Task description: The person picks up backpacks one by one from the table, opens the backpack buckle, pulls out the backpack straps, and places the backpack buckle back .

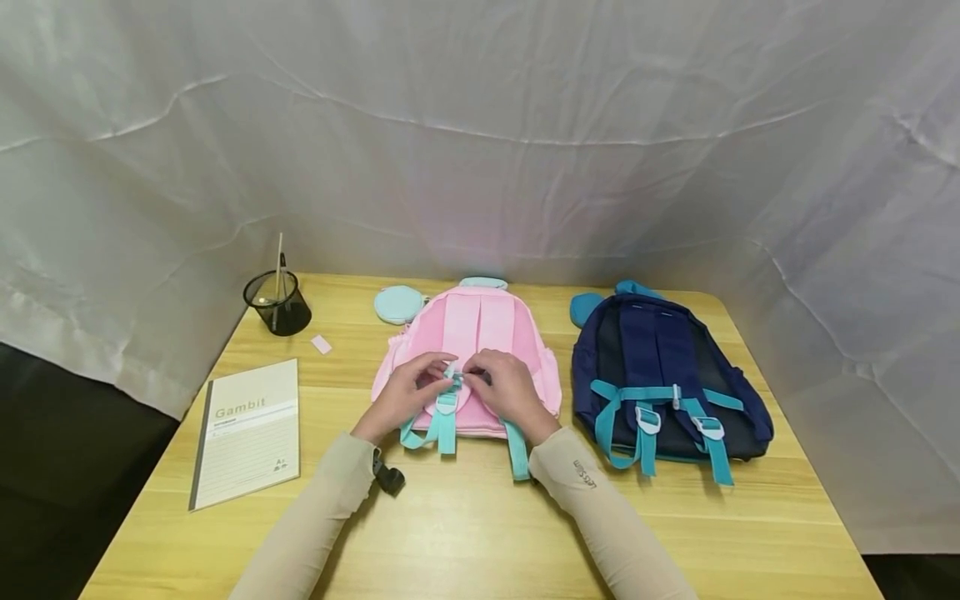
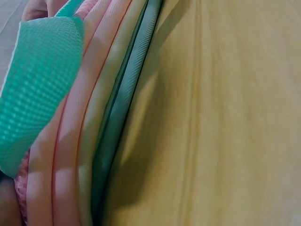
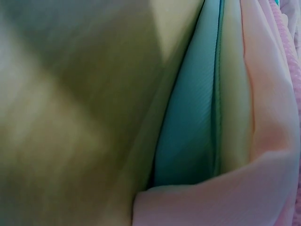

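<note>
A pink backpack (image 1: 534, 350) lies with its shoulder straps facing up, turquoise webbing hanging from its lower edge. Over its middle, my left hand (image 1: 405, 392) pinches a turquoise strap (image 1: 453, 379) between thumb and fingers. My right hand (image 1: 512, 385) meets it from the other side, fingers curled and fingertips at the strap's end, where a small pale piece shows, too small to make out. In the left wrist view a turquoise strap (image 2: 44, 80) loops close to the camera beside the backpack's layered edge (image 2: 70, 155). The right wrist view shows the pink side (image 3: 268, 94), without fingers.
To the right lies a navy backpack (image 1: 600, 358) with turquoise straps and white buckles. A notebook (image 1: 251, 437), a small pink-white piece (image 1: 321, 344) and a black mesh pen cup (image 1: 288, 315) are on the left. A light-blue round pouch (image 1: 399, 304) sits behind the pink backpack.
</note>
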